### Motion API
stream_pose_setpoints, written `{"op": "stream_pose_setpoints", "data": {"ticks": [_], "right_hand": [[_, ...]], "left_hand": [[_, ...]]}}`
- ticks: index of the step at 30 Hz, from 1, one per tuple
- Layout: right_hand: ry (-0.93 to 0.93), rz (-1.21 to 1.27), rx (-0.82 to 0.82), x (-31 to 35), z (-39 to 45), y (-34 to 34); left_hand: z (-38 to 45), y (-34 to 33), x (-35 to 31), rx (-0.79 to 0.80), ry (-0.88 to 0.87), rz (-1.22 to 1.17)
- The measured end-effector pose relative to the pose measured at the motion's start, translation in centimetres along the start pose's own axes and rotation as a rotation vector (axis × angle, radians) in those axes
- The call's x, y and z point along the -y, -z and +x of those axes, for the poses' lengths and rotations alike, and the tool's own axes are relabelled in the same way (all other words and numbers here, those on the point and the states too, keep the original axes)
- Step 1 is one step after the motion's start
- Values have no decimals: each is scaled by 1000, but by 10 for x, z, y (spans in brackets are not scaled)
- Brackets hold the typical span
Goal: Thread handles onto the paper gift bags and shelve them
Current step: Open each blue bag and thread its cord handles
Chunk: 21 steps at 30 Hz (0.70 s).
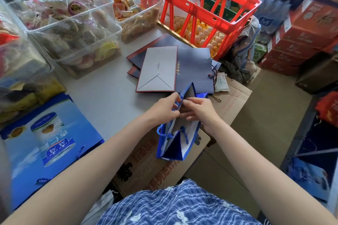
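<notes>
A small blue paper gift bag [175,144] is held half open over the table's edge, mouth toward me. A blue cord handle [165,132] is threaded on its near side. My left hand [164,108] pinches the bag's far left wall. My right hand [199,110] has its fingers inside the bag, pinching the same wall near the top edge. Flat navy gift bags [193,71] with grey bottoms lie stacked behind. A large flat blue printed bag [47,142] with a cord lies at the left.
Clear plastic tubs of wrapped snacks [73,29] line the table's left and back. A red crate [197,3] stands over egg trays [204,36] at the back. Brown cardboard boxes [228,115] sit under the bag; red cartons [300,42] are stacked at right.
</notes>
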State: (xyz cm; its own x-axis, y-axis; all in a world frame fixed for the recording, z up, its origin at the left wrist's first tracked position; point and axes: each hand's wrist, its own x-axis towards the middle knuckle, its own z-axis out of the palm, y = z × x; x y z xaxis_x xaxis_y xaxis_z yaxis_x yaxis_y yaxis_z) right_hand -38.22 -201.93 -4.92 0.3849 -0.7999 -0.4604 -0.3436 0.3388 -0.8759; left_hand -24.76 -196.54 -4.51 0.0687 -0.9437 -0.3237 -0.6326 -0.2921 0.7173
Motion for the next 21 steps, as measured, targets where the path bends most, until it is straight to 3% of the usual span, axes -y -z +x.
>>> {"op": "stream_pose_setpoints", "data": {"ticks": [5, 9, 12, 14, 17, 21], "right_hand": [[-48, 66, -132, 8, 3, -6], [98, 50, -21, 11, -1, 0], [201, -47, 14, 13, -2, 7], [289, -170, 28, 14, -2, 6], [459, -342, 24, 13, -4, 4], [559, -434, 110, 7, -4, 3]], "left_hand": [[-7, 1, -1, -6, -15, -6], [-10, 2, 11, -276, 8, 44], [-12, 1, 19, -416, -120, 128], [-7, 1, 19, -394, -108, 117], [1, 12, 2, -212, 146, -213], [12, 23, -10, -108, 308, -391]]}}
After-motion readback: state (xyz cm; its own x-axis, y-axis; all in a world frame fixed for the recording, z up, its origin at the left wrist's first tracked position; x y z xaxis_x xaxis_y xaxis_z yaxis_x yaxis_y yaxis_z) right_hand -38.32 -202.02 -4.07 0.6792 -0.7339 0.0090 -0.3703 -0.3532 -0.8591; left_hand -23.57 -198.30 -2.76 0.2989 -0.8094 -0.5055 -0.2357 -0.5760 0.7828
